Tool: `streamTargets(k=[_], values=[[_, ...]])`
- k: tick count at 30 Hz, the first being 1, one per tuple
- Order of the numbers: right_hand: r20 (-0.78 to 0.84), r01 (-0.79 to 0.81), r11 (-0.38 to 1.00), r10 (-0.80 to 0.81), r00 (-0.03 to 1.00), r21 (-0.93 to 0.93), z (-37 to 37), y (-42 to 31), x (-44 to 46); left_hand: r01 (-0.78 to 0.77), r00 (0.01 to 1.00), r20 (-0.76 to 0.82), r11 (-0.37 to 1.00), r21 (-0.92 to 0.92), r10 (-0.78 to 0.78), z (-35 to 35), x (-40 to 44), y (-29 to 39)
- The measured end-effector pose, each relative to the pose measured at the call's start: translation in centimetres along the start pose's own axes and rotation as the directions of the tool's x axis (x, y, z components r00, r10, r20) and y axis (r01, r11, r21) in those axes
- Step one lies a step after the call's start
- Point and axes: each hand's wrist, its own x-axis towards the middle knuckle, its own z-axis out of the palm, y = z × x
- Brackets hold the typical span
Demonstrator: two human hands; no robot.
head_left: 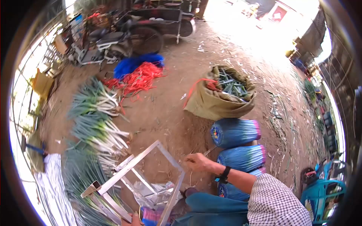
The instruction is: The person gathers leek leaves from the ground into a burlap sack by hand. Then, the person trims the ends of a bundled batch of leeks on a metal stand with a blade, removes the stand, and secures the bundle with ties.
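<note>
My right hand (200,162), with a black band on the wrist, is over the dirt floor right of a metal frame (145,154). Its fingers are curled together; what they hold, if anything, is too small to tell. At the bottom edge my left hand (132,220) shows only in part, its fingers bent beside a leg of the frame and a blue and pink bundle (150,215). What it grips is hidden. Blue printed bundles (235,132) of green onions lie in a row by my right forearm. Loose green onions (98,132) are piled left of the frame.
A sack (220,101) of green trimmings stands ahead of the bundles. Red strips (139,80) and blue netting (137,63) lie farther back. A scooter (100,47) and a cart (154,28) stand behind them. A teal plastic chair (320,199) is at the right.
</note>
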Motion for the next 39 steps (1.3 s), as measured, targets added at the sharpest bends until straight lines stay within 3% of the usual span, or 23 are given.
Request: streamTargets(k=[1, 3, 5, 9, 10, 13, 15, 16, 18, 19, 20, 21, 22, 23, 26, 28, 30, 34, 37, 39], values=[[-0.048, -0.018, 0.999, 0.015, 0.999, -0.050, -2.4, 1.3, -1.2, -0.017, 1.000, 0.012, 0.999, 0.040, 0.016, 0.8, 0.7, 1.3], [-0.186, -0.094, 0.991, 0.110, 0.976, 0.094, -7.5, 1.2, -4.0, -0.037, 0.998, 0.046, 0.996, 0.087, 0.033, 1.6, 2.3, 3.8], [-0.323, -0.076, 0.990, 0.111, 0.940, 0.118, -11.0, 3.3, -6.4, -0.038, 0.996, 0.080, 0.996, 0.083, 0.031, 1.6, 3.6, 5.4], [-0.420, -0.095, 0.994, 0.112, 0.900, 0.062, -15.2, -0.6, -8.9, -0.129, 0.987, -0.061, 0.961, 0.245, 0.149, 2.6, 5.8, 9.3], [-0.410, -0.071, 0.992, 0.106, 0.906, 0.100, -15.1, -2.6, -9.0, -0.086, 0.994, 0.062, 0.994, -0.070, 0.090, 3.5, 4.1, 13.0], [-0.295, -0.009, 0.997, 0.032, 0.955, 0.081, -14.1, -9.8, -7.0, -0.066, 0.989, 0.126, 0.990, -0.123, 0.081, 3.9, 6.8, 13.9], [-0.137, 0.077, 0.994, -0.067, 0.988, 0.072, -11.6, -14.6, -4.1, -0.231, 0.970, 0.028, 0.956, -0.183, 0.240, 4.5, 10.7, 10.3], [0.034, 0.015, 0.996, -0.018, 0.999, 0.090, -10.3, -17.0, -2.0, -0.179, 0.979, 0.070, 0.969, -0.173, 0.193, 4.5, 10.7, 11.7], [0.157, 0.116, 0.982, -0.139, 0.978, 0.148, -6.0, -20.1, 3.3, -0.344, 0.929, 0.068, 0.918, -0.199, 0.363, 5.7, 13.8, 10.2], [0.194, 0.161, 0.970, -0.197, 0.961, 0.184, -3.4, -21.4, 5.8, -0.254, 0.961, 0.100, 0.966, -0.058, 0.259, 5.6, 13.6, 11.6], [0.199, 0.195, 0.939, -0.256, 0.946, 0.282, -0.2, -21.2, 9.0, -0.162, 0.974, 0.147, 0.982, -0.093, 0.174, 6.1, 13.9, 13.0], [0.268, 0.179, 0.937, -0.263, 0.927, 0.298, 2.3, -22.7, 12.3, -0.300, 0.954, 0.013, 0.946, 0.124, 0.300, 7.3, 15.9, 11.3], [0.332, 0.143, 0.940, -0.247, 0.911, 0.309, 4.8, -24.0, 14.8, -0.204, 0.974, 0.088, 0.978, -0.048, 0.207, 7.5, 16.0, 12.8], [0.390, 0.088, 0.944, -0.216, 0.895, 0.319, 7.2, -24.6, 16.3, -0.245, 0.961, 0.097, 0.962, -0.123, 0.258, 8.1, 17.4, 11.6], [0.460, -0.066, 0.826, -0.244, 0.854, 0.560, 13.1, -25.4, 20.5, -0.191, 0.978, 0.086, 0.981, -0.011, 0.192, 9.3, 20.3, 11.1], [0.495, -0.148, 0.905, -0.077, 0.865, 0.400, 15.2, -25.1, 23.0, -0.201, 0.979, 0.048, 0.978, 0.051, 0.199, 10.6, 22.3, 9.7], [0.507, -0.262, 0.916, 0.077, 0.858, 0.303, 15.0, -25.3, 24.0, -0.177, 0.982, 0.075, 0.982, 0.064, 0.172, 11.5, 23.8, 9.2], [0.491, -0.360, 0.850, 0.142, 0.860, 0.385, 13.6, -24.7, 26.3, -0.143, 0.974, 0.177, 0.989, 0.019, 0.138, 13.4, 24.9, 12.6], [0.501, -0.438, 0.761, 0.173, 0.848, 0.478, 11.1, -24.7, 28.8, -0.153, 0.978, 0.160, 0.984, 0.090, 0.137, 17.6, 27.0, 10.9], [0.508, -0.452, 0.700, 0.148, 0.849, 0.552, 9.4, -23.0, 30.9, -0.134, 0.984, 0.118, 0.991, 0.028, 0.130, 19.9, 27.6, 13.7]])
